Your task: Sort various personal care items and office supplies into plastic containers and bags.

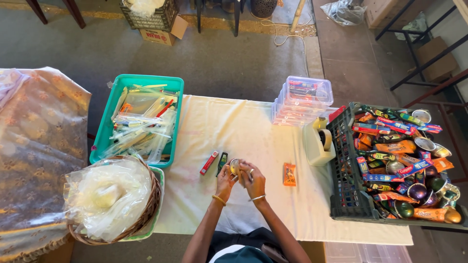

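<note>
Both my hands meet over the middle of the white cloth-covered table [253, 122]. My left hand [225, 179] and my right hand [252, 179] together hold a small round silver tin [234, 166], fingers curled around it. Just left of my hands lie a small red box [209, 162] and a small dark green packet [222, 162]. An orange packet [289, 174] lies on the cloth to the right of my hands.
A teal tray [141, 81] of clear-wrapped items stands at the left. Before it sits a wicker basket [151, 209] with plastic bags. Stacked clear plastic boxes [304, 97], a tape dispenser [319, 141] and a dark crate [348, 185] of tubes and tins stand right.
</note>
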